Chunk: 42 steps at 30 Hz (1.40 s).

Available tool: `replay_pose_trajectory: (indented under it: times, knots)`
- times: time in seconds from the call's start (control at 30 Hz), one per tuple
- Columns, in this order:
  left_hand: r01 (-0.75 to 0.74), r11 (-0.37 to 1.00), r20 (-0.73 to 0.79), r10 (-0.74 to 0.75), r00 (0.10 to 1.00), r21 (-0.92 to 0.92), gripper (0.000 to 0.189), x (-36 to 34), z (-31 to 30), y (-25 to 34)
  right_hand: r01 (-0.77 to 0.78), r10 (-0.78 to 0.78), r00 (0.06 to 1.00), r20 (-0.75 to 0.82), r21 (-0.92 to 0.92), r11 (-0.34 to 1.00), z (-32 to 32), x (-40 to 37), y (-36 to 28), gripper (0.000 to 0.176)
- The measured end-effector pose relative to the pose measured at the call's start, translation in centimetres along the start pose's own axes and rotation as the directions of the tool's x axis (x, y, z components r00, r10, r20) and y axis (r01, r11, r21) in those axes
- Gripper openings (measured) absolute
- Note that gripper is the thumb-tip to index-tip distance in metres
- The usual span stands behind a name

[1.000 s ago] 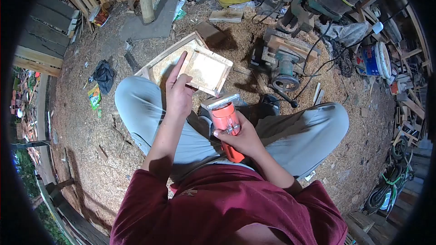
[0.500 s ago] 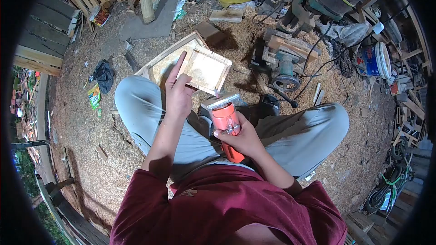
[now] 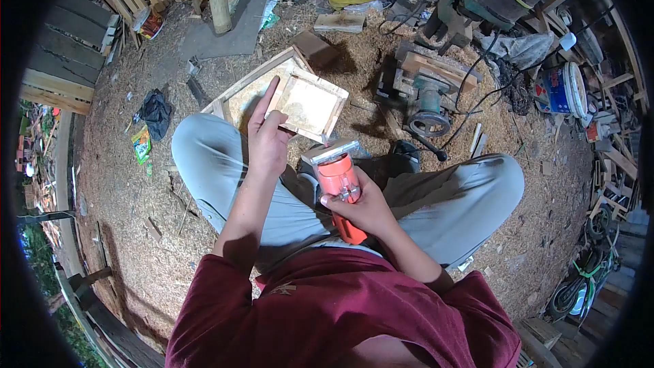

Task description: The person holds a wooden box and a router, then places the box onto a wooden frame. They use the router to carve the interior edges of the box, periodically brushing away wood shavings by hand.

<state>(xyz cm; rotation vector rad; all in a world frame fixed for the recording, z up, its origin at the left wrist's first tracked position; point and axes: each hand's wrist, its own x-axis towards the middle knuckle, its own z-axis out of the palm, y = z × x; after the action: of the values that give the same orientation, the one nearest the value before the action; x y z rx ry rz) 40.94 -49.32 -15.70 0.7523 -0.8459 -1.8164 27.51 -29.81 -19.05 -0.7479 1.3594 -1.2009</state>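
My left hand grips the near left side of a small wooden frame with a pale panel inside. Its index finger stretches along the frame's side and the thumb presses on top. In my right hand is an orange trim router, fingers wrapped round its body. The router's flat base points away from me, and its bit is right at the frame's near corner. Behind the small frame lies a larger wooden frame, partly hidden by it and by my left hand.
A dark wood block sits beyond the frames. To the right stands a machine with a handwheel, cables running past it. A paint bucket is farther right. Sawdust covers the ground, with a black plastic bag at left.
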Motion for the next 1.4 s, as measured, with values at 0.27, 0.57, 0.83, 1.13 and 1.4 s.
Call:
replay_pose_trajectory:
  times: [0.27, 0.57, 0.83, 1.13, 1.4]
  knots:
    - [0.014, 1.0, 0.018, -0.014, 1.0, 0.009, 0.069, -0.1, 0.0, 0.1, 0.006, -0.006, 1.0, 0.0, 0.027, 1.0, 0.1, 0.0, -0.1, 0.062]
    - [-0.013, 1.0, -0.031, 0.013, 0.999, 0.004, 0.07, -0.2, 0.5, 0.5, -0.01, 0.01, 1.0, 0.007, -0.001, 1.0, 0.0, 0.1, 0.2, 0.062]
    - [-0.019, 1.0, -0.005, 0.019, 1.0, 0.009, 0.07, 0.1, 0.1, 0.1, 0.0, 0.0, 1.0, 0.005, 0.007, 1.0, 0.0, 0.1, 0.1, 0.064]
    - [0.015, 0.998, -0.004, -0.015, 1.0, 0.053, 0.072, -0.4, 0.8, 0.5, 0.003, -0.003, 1.0, 0.003, -0.009, 1.0, 0.0, 0.0, -0.5, 0.064]
    - [-0.026, 1.0, -0.017, 0.026, 1.0, 0.011, 0.069, 0.0, 0.2, 0.3, -0.003, 0.002, 1.0, 0.012, 0.031, 1.0, 0.0, 0.0, -0.1, 0.062]
